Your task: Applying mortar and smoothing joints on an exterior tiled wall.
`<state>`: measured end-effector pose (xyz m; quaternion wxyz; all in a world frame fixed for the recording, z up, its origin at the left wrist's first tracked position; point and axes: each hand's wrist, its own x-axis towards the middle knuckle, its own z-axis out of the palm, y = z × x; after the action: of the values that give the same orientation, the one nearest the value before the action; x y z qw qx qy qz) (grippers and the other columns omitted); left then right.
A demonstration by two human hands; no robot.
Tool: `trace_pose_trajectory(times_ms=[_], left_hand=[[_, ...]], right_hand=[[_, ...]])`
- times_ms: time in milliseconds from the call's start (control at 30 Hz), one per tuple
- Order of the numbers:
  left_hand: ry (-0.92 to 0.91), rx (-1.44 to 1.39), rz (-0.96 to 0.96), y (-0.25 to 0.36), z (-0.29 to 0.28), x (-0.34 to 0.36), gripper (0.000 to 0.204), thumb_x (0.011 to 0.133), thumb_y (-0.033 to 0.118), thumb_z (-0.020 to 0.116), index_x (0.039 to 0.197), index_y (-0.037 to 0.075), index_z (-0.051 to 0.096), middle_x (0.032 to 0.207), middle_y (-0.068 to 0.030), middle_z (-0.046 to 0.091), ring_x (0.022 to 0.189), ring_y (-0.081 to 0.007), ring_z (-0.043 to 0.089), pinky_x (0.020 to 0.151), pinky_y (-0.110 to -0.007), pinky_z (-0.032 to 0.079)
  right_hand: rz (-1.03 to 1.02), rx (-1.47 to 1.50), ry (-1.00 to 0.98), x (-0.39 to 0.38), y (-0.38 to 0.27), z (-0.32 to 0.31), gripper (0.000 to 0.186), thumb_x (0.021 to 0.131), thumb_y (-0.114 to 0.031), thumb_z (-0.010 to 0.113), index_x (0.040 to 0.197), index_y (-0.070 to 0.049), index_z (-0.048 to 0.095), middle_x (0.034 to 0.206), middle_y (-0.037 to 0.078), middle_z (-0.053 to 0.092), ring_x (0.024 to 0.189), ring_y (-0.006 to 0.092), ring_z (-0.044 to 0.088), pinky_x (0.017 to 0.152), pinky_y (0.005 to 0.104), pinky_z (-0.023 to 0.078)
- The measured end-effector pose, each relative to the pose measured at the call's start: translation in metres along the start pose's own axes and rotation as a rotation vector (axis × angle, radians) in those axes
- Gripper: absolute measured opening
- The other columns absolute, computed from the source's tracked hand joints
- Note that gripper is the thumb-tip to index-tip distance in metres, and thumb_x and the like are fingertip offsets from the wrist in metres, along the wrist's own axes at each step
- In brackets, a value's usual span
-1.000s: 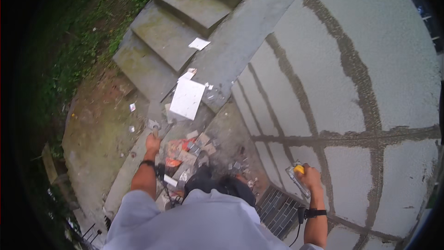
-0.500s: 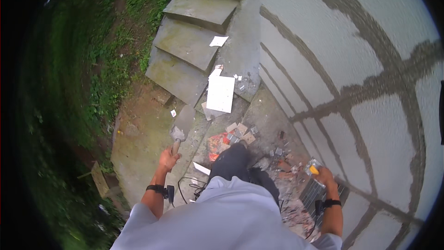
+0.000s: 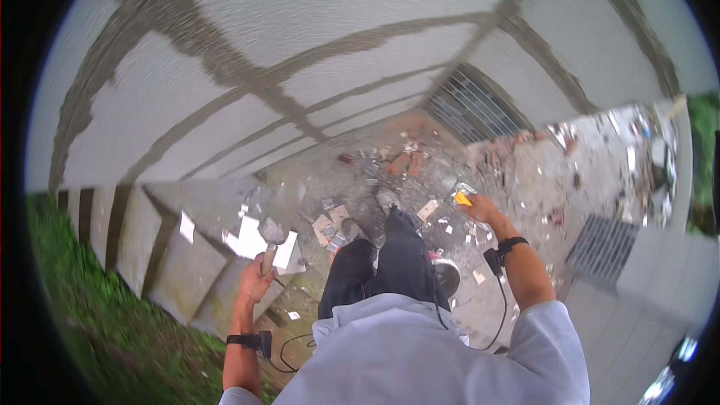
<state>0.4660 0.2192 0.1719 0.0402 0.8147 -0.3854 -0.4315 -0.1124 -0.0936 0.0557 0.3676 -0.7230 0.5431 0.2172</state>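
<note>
My left hand (image 3: 256, 283) is closed round the handle of a trowel (image 3: 281, 208). Its broad grey blade points away from me, and some mortar clings near the handle end. Held out to the right, my right hand (image 3: 481, 211) grips a small tool with a yellow handle (image 3: 463, 199) and a pale flat part; its exact kind is hard to make out. White square tiles (image 3: 249, 239) lie on the ground beyond and beside the trowel. Ahead rises a pale panelled wall (image 3: 337, 67) with dark grey mortar bands, apart from both tools.
Concrete steps (image 3: 184, 270) go off at the left, beside grass (image 3: 135, 337). Broken brick (image 3: 405, 163) and tile pieces (image 3: 328, 229) litter the ground by my feet. A bucket (image 3: 448, 276) stands by my legs. A barred grille (image 3: 476, 105) is set low in the wall.
My view and body have turned to the right, so the wall now lies ahead and the steps at the left. Both hands still hold their tools.
</note>
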Motion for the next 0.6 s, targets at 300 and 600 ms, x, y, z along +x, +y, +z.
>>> trace_pose_trajectory(times_ms=[300,600], left_hand=[[-0.623,0.334,0.247,0.160,0.102,0.080,0.052,0.083,0.025,0.066,0.127,0.003,0.047,0.095,-0.0210,0.065,0.076,-0.0312,0.066,0.068,-0.041,0.052],[-0.934,0.536,0.558,0.265,0.263,0.049,0.049,0.089,0.025,0.059,0.131,0.003,0.044,0.086,-0.0145,0.063,0.059,-0.0219,0.062,0.056,-0.036,0.050]], right_hand=[[0.645,0.438,-0.018,-0.243,0.064,0.236,0.064,0.080,-0.059,0.059,0.106,-0.002,0.069,0.107,0.024,0.067,0.104,0.0392,0.063,0.090,0.0451,0.048],[0.724,0.895,0.127,-0.299,0.066,0.409,0.058,0.084,-0.052,0.056,0.105,0.000,0.067,0.104,0.025,0.067,0.099,0.0402,0.063,0.087,0.0461,0.048]])
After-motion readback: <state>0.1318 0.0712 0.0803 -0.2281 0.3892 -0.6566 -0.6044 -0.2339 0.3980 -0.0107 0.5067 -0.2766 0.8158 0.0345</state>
